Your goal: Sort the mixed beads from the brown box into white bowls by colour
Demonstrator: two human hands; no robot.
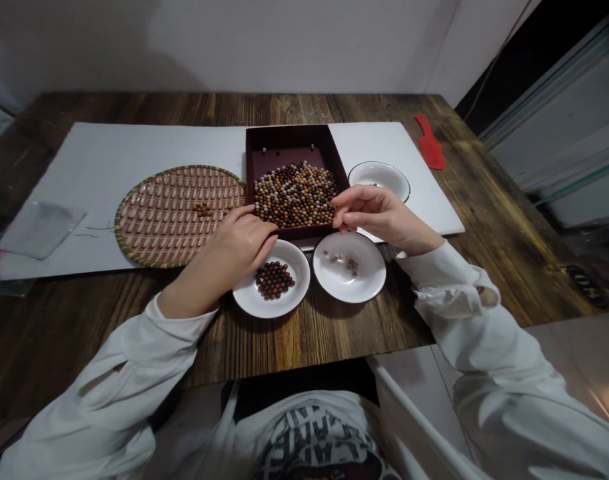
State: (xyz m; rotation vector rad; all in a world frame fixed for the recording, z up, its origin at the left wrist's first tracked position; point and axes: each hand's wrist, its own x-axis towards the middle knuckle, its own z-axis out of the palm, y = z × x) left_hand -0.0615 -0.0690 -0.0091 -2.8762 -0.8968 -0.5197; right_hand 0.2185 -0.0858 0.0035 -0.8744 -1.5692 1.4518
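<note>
A dark maroon box (289, 141) holds a heap of mixed brown, tan and cream beads (294, 193). My left hand (237, 243) rests at the box's front left corner, fingers curled, its tips at the heap's edge. My right hand (377, 213) hovers at the box's front right corner with fingers pinched together; what they hold is too small to see. In front of the box stand two white dishes: the left dish (249, 299) holds dark brown beads (273, 280), the right dish (369, 280) a few beads.
A round woven tray (149, 220) with a few tan beads lies left of the box on a white sheet (109, 150). A third white dish (384, 173) sits behind my right hand. A red comb-like tool (429, 143) lies far right. A clear bag (39, 227) lies far left.
</note>
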